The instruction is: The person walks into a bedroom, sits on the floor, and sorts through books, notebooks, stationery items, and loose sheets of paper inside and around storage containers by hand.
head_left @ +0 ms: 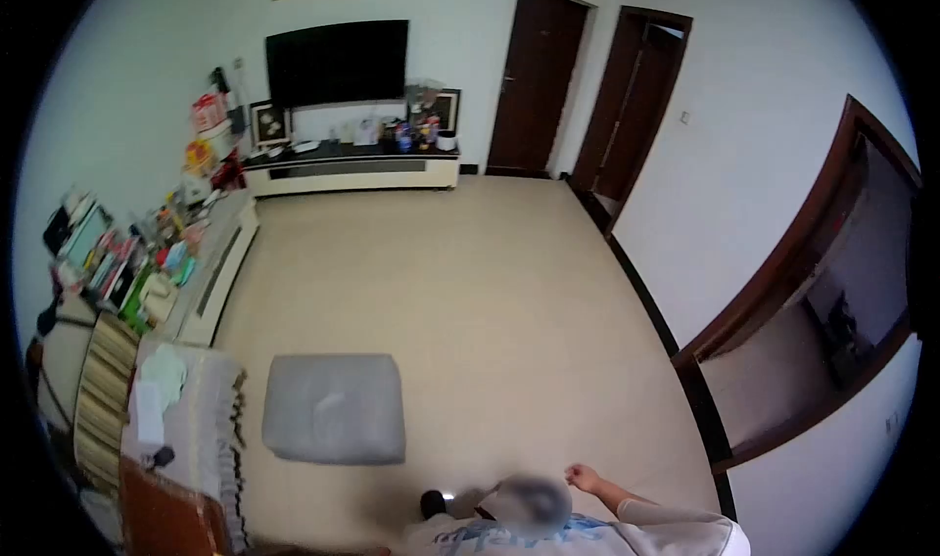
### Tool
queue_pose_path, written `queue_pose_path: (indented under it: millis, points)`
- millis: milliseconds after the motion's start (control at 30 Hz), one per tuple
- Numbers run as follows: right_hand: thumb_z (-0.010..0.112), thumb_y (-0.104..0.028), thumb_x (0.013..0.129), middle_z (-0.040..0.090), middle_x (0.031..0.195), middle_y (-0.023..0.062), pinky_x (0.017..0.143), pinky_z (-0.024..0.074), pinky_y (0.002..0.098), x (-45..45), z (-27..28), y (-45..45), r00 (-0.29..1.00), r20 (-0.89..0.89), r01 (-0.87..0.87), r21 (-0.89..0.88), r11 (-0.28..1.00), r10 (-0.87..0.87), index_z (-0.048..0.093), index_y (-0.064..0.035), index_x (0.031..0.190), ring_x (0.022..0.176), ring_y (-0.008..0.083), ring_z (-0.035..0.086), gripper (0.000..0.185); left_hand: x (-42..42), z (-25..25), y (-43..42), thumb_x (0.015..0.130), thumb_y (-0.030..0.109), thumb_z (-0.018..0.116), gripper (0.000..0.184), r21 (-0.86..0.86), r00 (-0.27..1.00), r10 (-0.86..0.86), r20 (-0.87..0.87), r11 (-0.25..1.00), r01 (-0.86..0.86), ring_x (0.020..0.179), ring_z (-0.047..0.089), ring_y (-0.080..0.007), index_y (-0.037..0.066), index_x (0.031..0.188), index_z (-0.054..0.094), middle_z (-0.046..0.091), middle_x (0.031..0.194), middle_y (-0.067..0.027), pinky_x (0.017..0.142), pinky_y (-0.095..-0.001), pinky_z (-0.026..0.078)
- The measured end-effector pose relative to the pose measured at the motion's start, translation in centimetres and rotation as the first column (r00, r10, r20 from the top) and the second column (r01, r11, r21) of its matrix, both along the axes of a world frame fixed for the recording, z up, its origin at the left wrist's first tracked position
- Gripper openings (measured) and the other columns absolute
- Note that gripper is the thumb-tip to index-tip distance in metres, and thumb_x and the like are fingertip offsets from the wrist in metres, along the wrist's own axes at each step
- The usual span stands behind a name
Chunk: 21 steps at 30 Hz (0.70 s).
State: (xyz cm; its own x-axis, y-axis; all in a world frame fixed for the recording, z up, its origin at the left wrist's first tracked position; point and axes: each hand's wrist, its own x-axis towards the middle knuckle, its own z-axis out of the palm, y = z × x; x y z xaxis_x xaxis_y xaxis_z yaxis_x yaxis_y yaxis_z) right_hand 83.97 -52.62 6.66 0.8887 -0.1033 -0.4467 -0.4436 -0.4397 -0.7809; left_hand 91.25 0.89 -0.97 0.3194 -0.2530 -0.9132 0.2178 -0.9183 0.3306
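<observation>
The head camera looks forward and down across the floor (470, 292).

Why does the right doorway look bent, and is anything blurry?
In the head view, the right doorframe bows, likely from a wide lens; also in the head view, a round patch by the shirt is smeared, while the right hand looks clearer.

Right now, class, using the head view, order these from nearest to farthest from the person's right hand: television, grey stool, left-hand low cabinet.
From the right hand:
1. Grey stool, to its left and slightly ahead.
2. Left-hand low cabinet, farther left and farther ahead.
3. Television, ahead at the far end, mounted high.
</observation>
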Motion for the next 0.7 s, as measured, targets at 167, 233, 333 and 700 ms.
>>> queue_pose_path:
  millis: [167, 233, 333, 700]
  points:
    - [0.050, -0.020, 0.070, 0.057, 0.080, 0.0116, 0.063, 0.0437, 0.0325, -2.2, -4.1, 0.3, 0.838, -0.485, 0.275, -0.019, 0.961, -0.249, 0.055, -0.0035, 0.085, 0.070, 0.0206, 0.055, 0.023, 8.1, -7.2, -5.6, 0.077, 0.018, 0.046, 0.025, -0.043, 0.973, -0.065, 0.223, 0.996, 0.076, 0.077, 0.049, -0.0216, 0.001, 0.093, 0.051, 0.053, 0.088, -0.0128, 0.067, -0.0304, 0.039]
    - [0.051, -0.019, 0.070, 0.057, 0.080, 0.0114, 0.063, 0.0436, 0.0319, 1.4, -9.0, 4.2, 0.892, -0.448, 0.059, -0.002, 0.998, -0.054, 0.055, -0.0031, 0.084, 0.070, 0.0203, 0.054, 0.022, 13.8, -10.5, -9.3, 0.078, 0.020, 0.045, 0.025, -0.227, 0.913, 0.232, 0.337, 0.961, -0.160, 0.075, 0.050, -0.0226, 0.002, 0.094, 0.050, 0.052, 0.089, -0.0128, 0.064, -0.0327, 0.040]
    - [0.053, -0.018, 0.069, 0.056, 0.079, 0.0111, 0.063, 0.0435, 0.0311, 7.4, -13.1, 6.0, 0.913, -0.399, -0.094, 0.002, 0.996, 0.087, 0.055, -0.0026, 0.083, 0.070, 0.0199, 0.054, 0.021, 25.1, -8.3, -18.7, 0.079, 0.019, 0.045, 0.027, -0.657, 0.792, 0.545, -0.276, 0.494, -0.569, 0.087, 0.047, -0.0165, 0.003, 0.102, 0.042, 0.048, 0.095, -0.0059, 0.073, -0.0281, 0.040]
    - [0.052, -0.014, 0.072, 0.054, 0.085, 0.0100, 0.060, 0.0433, 0.0318, 30.3, -11.0, -10.9, 0.796, -0.414, 0.575, 0.295, 0.763, -0.441, 0.050, -0.0018, 0.089, 0.073, 0.0210, 0.053, 0.021, 44.7, 4.2, -31.0, 0.077, 0.017, 0.045, 0.024, -0.657, 0.928, 0.333, 0.167, 0.739, -0.147, 0.076, 0.050, -0.0181, 0.003, 0.097, 0.047, 0.051, 0.087, -0.0070, 0.070, -0.0304, 0.041]
